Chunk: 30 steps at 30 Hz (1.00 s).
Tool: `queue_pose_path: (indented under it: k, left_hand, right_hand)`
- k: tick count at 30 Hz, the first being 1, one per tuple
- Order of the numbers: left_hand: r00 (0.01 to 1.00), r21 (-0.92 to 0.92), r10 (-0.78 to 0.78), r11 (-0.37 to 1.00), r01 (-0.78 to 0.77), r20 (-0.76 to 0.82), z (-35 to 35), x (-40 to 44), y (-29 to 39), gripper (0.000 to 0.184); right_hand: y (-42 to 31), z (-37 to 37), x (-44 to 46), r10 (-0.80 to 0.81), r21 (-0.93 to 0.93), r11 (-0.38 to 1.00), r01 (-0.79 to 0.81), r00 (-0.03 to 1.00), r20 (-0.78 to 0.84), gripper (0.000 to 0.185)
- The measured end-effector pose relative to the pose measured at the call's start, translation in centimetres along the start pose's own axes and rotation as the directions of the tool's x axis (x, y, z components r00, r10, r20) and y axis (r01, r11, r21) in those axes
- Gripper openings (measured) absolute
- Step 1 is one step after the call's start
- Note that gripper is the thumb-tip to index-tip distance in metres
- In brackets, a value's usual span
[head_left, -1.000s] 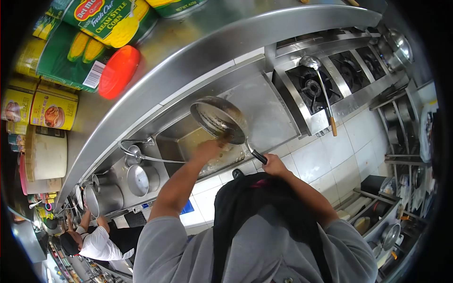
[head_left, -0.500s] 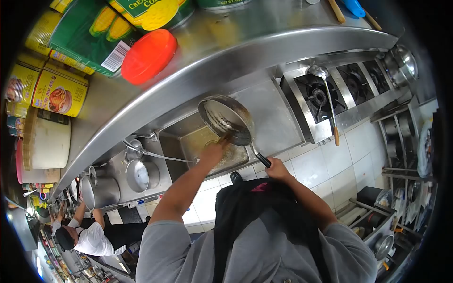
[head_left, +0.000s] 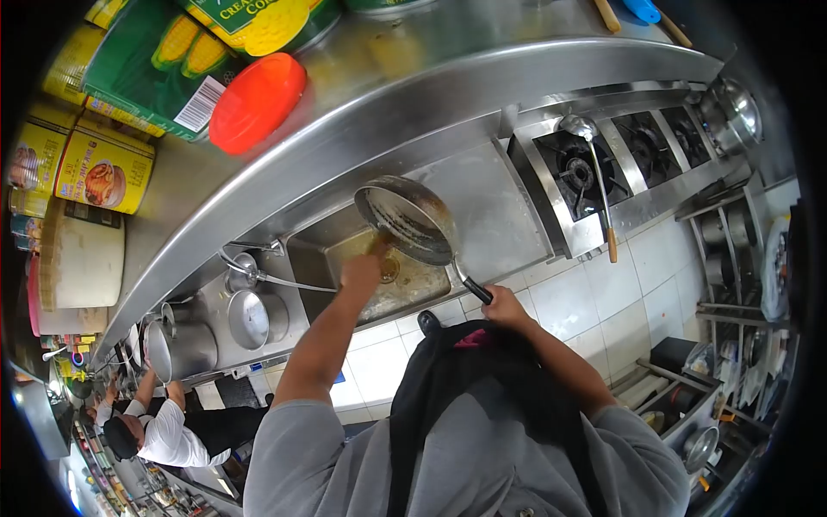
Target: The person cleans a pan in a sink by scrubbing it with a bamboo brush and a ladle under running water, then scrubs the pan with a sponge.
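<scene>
My right hand (head_left: pixel 507 308) is closed round the black handle of a frying pan (head_left: pixel 408 207). The pan is tilted over a metal sink (head_left: pixel 323 258), its inside streaked with dark and pale marks. My left hand (head_left: pixel 360 274) is closed on a short brown brush-like tool (head_left: pixel 380 245), whose tip reaches the pan's lower left side. Its exact kind is too small to make out. Beneath the hand, a round drain (head_left: pixel 390 270) shows in the stained sink bottom.
Metal pots (head_left: pixel 250 319) stand left of the sink, below a hose (head_left: pixel 297 283). To the right, a ladle (head_left: pixel 600 177) lies across a gas stove (head_left: pixel 637 155). Cans and a red lid (head_left: pixel 258 102) crowd the shelf above. A co-worker (head_left: pixel 168 435) stands at far left.
My left hand has shifted left with the brown tool, from the pan's lower right part to its lower left side. The pan has moved slightly left, still gripped by my right hand.
</scene>
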<state>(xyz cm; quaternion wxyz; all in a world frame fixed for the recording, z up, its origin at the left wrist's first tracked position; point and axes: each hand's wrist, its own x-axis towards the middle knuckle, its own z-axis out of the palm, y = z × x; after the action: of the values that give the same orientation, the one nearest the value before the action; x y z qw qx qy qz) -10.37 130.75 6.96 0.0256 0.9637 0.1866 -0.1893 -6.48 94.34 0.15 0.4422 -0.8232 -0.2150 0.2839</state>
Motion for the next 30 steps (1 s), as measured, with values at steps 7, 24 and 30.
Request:
queue_pose_path:
  k: [7,24,30]
  left_hand:
    - [0.954,-0.060,0.238,0.971,-0.231,0.184,-2.5,-0.3,0.4,0.040]
    - [0.674,-0.084,0.602,0.769,-0.634,0.427,-5.7,-0.3,8.3,0.051]
    - [0.692,-0.183,0.592,0.799,-0.573,0.413,-8.2,-1.1,12.0,0.050]
  right_hand:
    - [0.3,-2.4,-0.1,0.140,0.132,0.977,-0.165,0.974,0.178,0.024]
    - [4.3,-6.0,0.1,0.030,-0.163,0.986,-0.020,0.998,0.060,0.024]
    - [3.3,-7.0,1.3,0.077,-0.194,0.980,-0.042,0.982,0.175,0.025]
